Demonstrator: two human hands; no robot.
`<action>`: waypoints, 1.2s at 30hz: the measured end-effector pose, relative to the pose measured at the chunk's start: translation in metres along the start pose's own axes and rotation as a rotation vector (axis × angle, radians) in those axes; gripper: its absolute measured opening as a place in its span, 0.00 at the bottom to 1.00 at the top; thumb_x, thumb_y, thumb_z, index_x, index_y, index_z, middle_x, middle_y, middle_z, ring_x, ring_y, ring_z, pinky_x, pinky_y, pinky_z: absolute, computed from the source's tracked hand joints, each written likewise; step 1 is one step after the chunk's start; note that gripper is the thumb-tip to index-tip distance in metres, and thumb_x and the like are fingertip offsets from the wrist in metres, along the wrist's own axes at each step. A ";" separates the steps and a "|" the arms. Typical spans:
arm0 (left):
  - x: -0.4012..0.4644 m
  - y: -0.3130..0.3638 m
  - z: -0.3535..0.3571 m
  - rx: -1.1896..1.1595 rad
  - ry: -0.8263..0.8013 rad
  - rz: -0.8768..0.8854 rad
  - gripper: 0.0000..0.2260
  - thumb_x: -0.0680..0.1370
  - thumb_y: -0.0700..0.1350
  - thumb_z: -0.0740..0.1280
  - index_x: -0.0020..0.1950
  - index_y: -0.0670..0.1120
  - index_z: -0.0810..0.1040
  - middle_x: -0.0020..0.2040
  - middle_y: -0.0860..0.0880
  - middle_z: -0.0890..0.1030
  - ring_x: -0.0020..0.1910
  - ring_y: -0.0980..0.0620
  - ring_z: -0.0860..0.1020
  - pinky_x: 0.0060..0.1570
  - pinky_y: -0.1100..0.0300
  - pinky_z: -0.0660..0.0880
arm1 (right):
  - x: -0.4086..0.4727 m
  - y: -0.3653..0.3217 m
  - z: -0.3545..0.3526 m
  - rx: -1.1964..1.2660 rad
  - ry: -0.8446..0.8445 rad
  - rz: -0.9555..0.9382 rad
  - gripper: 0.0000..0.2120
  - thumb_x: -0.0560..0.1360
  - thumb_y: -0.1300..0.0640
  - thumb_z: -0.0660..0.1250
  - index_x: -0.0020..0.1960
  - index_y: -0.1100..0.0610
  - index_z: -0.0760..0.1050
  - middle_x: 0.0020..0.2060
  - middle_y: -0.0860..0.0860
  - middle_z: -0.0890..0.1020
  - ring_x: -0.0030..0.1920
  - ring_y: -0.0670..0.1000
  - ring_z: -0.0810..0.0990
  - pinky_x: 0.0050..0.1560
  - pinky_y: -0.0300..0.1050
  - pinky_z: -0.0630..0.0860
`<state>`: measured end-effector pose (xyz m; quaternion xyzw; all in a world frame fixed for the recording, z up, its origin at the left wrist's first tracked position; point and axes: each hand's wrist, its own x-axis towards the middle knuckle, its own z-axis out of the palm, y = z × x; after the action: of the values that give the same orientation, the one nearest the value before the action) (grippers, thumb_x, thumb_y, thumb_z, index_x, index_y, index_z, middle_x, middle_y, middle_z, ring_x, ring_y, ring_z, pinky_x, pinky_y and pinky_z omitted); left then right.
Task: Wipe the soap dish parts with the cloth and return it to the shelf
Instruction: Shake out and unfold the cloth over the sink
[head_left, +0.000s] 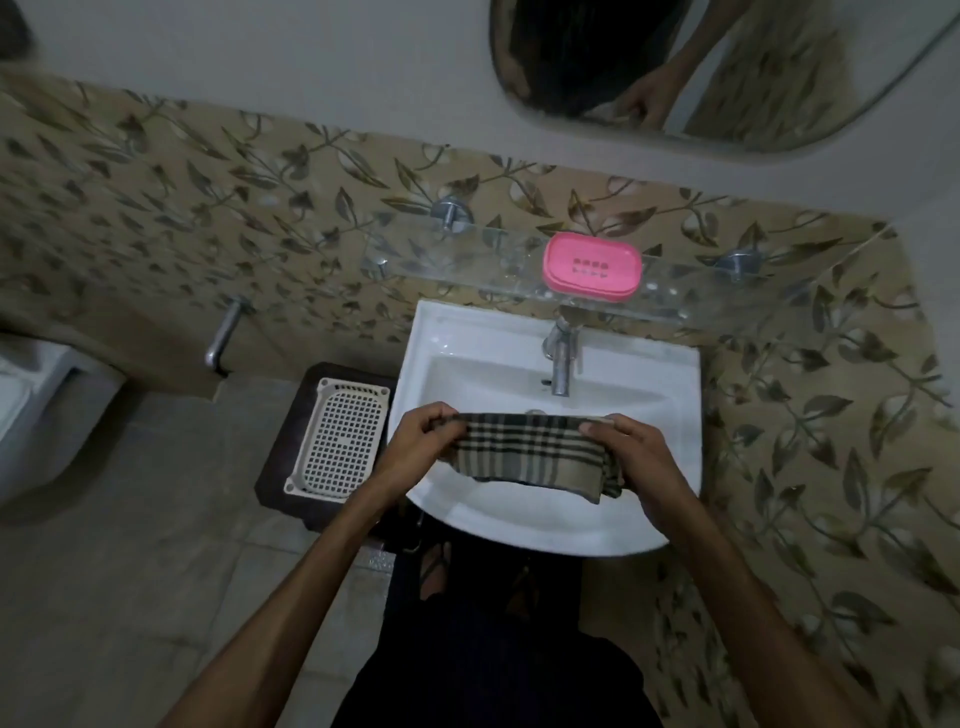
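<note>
A white basin (649, 374) is sitting under a chrome tap (562, 358), a perforated basket (340, 439) lying just beside, a mirror (727, 67) hanging above.

Below you, a white washbasin (545, 358) with a chrome tap (562, 358) is mounted on leaf-patterned tiles (208, 208); plain wall and a rounded mirror (727, 78) lie above. At the basin's left edge, a perforated tray (337, 436) rests on a dark stool (291, 415) over grey floor tiles (130, 545). Light is dim.
</note>
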<state>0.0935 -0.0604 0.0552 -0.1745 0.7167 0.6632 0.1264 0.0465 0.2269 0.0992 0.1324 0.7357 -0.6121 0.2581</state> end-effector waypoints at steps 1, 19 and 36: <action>-0.002 -0.003 -0.006 -0.022 0.028 -0.024 0.07 0.76 0.46 0.69 0.38 0.51 0.82 0.34 0.53 0.79 0.35 0.54 0.78 0.35 0.60 0.76 | 0.005 0.001 0.008 0.047 0.003 0.073 0.07 0.78 0.56 0.75 0.47 0.59 0.83 0.40 0.57 0.86 0.39 0.57 0.83 0.37 0.47 0.77; -0.003 -0.110 -0.138 -0.445 0.832 -0.346 0.12 0.73 0.26 0.70 0.47 0.43 0.82 0.45 0.40 0.84 0.42 0.44 0.82 0.47 0.48 0.82 | 0.115 -0.038 0.267 -0.681 -0.159 -0.279 0.16 0.73 0.56 0.75 0.60 0.53 0.84 0.53 0.52 0.88 0.55 0.55 0.85 0.54 0.44 0.79; 0.084 -0.310 -0.175 -0.333 0.925 -0.700 0.15 0.75 0.42 0.71 0.61 0.40 0.81 0.54 0.38 0.86 0.56 0.38 0.83 0.57 0.49 0.78 | 0.321 0.094 0.456 -1.175 -0.465 -0.247 0.14 0.78 0.61 0.70 0.63 0.57 0.85 0.61 0.60 0.86 0.63 0.63 0.83 0.66 0.53 0.79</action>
<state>0.1555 -0.2603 -0.2453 -0.6878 0.4840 0.5408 -0.0167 -0.0736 -0.2334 -0.2063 -0.2526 0.8831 -0.1449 0.3679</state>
